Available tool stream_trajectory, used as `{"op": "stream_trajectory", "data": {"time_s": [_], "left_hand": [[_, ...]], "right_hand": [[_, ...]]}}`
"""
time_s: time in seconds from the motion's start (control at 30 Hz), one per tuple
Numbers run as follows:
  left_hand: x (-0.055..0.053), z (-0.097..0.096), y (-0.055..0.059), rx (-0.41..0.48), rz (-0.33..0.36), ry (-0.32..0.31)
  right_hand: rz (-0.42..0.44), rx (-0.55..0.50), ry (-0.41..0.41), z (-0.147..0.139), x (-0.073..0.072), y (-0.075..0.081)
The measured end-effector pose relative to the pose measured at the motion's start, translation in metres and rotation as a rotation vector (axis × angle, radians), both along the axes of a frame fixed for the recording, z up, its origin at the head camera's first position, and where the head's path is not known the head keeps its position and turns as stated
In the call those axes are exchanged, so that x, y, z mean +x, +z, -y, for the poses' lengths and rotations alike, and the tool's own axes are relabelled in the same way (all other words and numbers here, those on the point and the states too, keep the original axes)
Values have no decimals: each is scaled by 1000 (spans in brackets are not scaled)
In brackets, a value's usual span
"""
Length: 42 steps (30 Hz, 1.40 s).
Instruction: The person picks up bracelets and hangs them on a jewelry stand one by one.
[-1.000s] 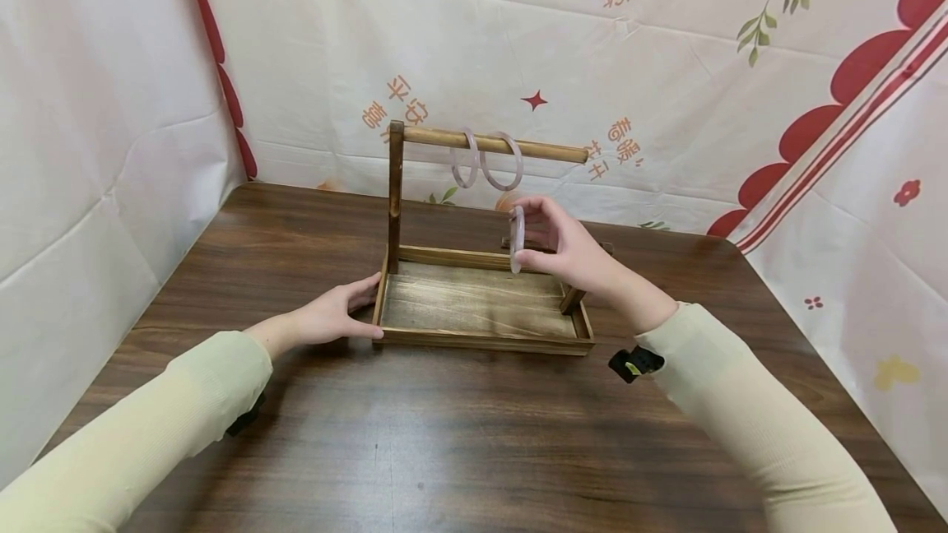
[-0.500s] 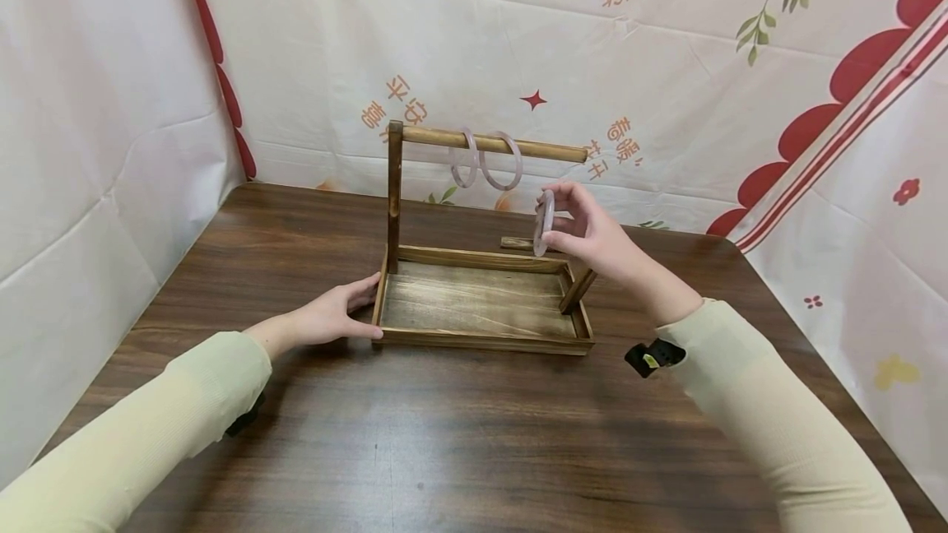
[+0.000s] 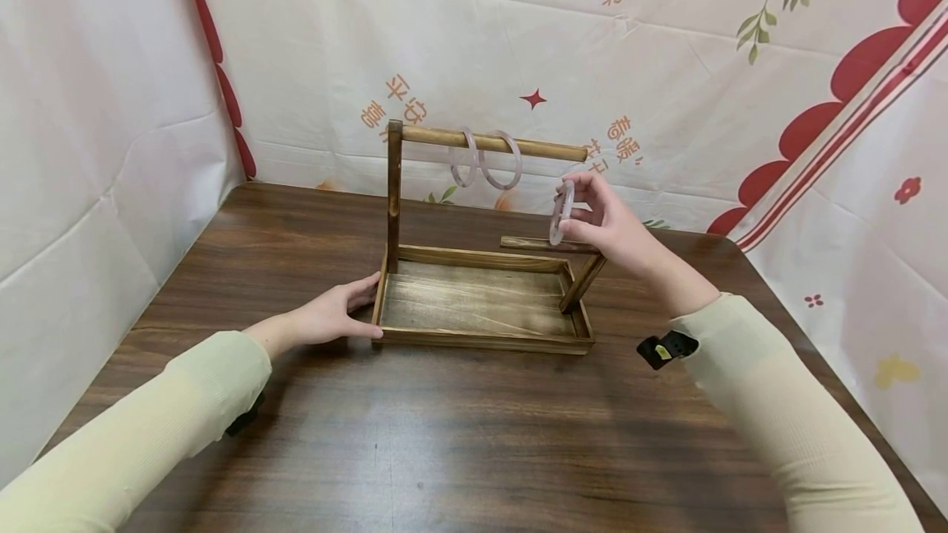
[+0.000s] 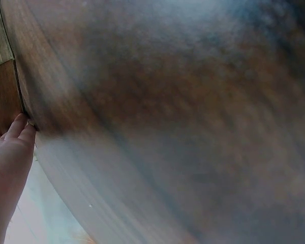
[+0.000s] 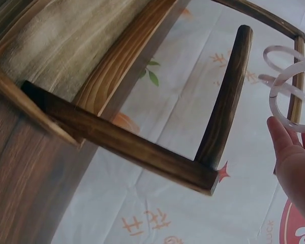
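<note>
A wooden stand has a shallow tray, a tall left post with an upper bar, and a short right post with a lower bar. Two pale lilac bangles, a left one and a right one, hang on the upper bar. My right hand pinches a third bangle between thumb and fingers. Its lower edge overlaps the lower bar in the head view; the right wrist view shows it beside that bar. Fairly straight fingers of my left hand rest against the tray's left end, thumb at the front corner.
The stand is on a dark wood-grain table. Close behind the table hangs a white printed cloth, continuing along both sides. A black strap device sits at my right wrist.
My right hand has moved right and slightly up with the pinched bangle, uncovering more of the lower bar. The left hand, the stand and the hanging bangles stay put.
</note>
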<state>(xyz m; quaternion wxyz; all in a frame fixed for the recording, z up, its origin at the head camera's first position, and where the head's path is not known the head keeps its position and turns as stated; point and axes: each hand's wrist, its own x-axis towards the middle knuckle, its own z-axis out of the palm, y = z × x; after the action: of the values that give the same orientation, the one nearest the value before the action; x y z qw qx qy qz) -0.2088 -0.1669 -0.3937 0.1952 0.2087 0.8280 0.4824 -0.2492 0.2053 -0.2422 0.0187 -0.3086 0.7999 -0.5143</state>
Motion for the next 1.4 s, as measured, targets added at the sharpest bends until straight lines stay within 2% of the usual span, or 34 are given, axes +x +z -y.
{"op": "stream_trajectory", "data": {"time_s": [0.8, 1.03, 1.17, 1.4], "left_hand": [[2, -1, 2, -7, -6, -3], [3, 1, 3, -18, -60, -32], [2, 0, 1, -4, -17, -19], [-1, -1, 0, -13, 1, 3]], "right_hand": [[-2, 21, -159, -22, -14, 3], [-9, 56, -192, -24, -19, 6], [0, 86, -210, -26, -22, 9], [9, 110, -241, -29, -27, 13]]}}
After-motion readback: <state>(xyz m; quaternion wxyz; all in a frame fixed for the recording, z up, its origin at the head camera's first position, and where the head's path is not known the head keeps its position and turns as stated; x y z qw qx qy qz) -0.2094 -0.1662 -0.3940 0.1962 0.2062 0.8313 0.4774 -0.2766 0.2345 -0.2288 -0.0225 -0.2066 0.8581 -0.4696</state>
